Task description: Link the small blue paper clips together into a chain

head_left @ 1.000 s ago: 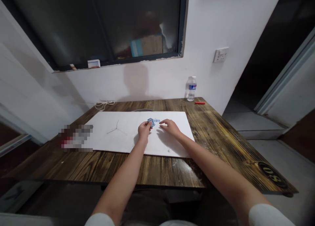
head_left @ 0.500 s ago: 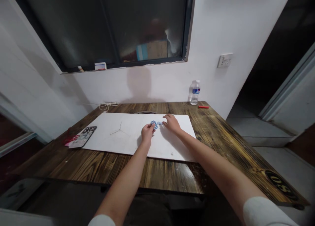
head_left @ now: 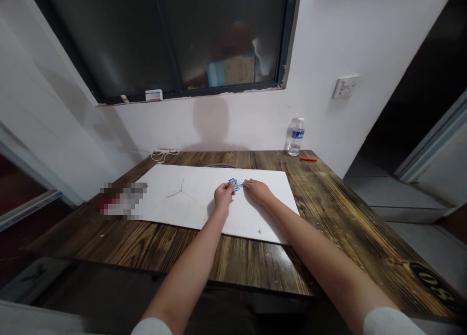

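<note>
Over the white board (head_left: 197, 208) on the table (head_left: 255, 267), the left hand (head_left: 223, 196) pinches the blue piece (head_left: 234, 184) between thumb and fingers. The right hand (head_left: 257, 191) is low at the piece's right end, fingertips close together; whether they grip it, I cannot tell. Behind the board, the bottle (head_left: 296, 137) stands upright near the red stick (head_left: 308, 159).

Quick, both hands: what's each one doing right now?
Left hand: closed, pinching the blue pieces.
Right hand: fingers at the right end of the blue pieces; grip cannot be told.
</note>
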`<state>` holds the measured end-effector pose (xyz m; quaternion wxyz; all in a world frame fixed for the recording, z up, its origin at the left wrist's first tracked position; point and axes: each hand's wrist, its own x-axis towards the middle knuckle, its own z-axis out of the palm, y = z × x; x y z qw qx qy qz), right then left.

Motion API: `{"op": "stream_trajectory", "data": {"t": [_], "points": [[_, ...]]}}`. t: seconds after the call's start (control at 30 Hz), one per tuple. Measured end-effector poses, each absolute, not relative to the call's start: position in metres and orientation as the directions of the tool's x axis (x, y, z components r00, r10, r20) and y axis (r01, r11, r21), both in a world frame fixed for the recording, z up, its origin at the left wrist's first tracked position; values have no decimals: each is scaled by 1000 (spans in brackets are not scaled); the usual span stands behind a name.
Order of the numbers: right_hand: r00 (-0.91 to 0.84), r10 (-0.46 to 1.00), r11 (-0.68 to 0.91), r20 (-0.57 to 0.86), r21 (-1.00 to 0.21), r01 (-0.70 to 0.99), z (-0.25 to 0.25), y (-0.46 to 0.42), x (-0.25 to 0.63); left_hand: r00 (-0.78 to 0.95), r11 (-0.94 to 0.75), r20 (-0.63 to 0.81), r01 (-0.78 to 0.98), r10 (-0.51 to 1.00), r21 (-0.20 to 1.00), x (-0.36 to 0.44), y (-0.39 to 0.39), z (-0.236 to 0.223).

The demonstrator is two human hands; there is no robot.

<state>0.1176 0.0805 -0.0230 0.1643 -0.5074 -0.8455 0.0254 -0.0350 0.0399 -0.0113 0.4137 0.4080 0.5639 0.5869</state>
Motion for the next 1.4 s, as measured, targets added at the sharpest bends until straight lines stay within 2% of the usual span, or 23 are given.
{"op": "stream_trajectory", "data": {"t": [0.43, 0.6, 1.03, 1.4], "points": [[-477, 866, 491, 149, -69, 869, 4, 64, 114, -332, -43, 32, -26, 943, 999, -38, 43, -14], [-496, 855, 504, 150, -20, 863, 6, 59, 111, -330, -33, 22, -27, 944, 999, -38, 41, -11], [-522, 841, 529, 144, -15, 848, 5, 60, 110, -326, -36, 21, -41, 945, 998, -36, 37, -7], [-550, 819, 541, 161, 97, 835, -8, 68, 108, -331, -37, 20, -44, 944, 998, -35, 36, -6]]}}
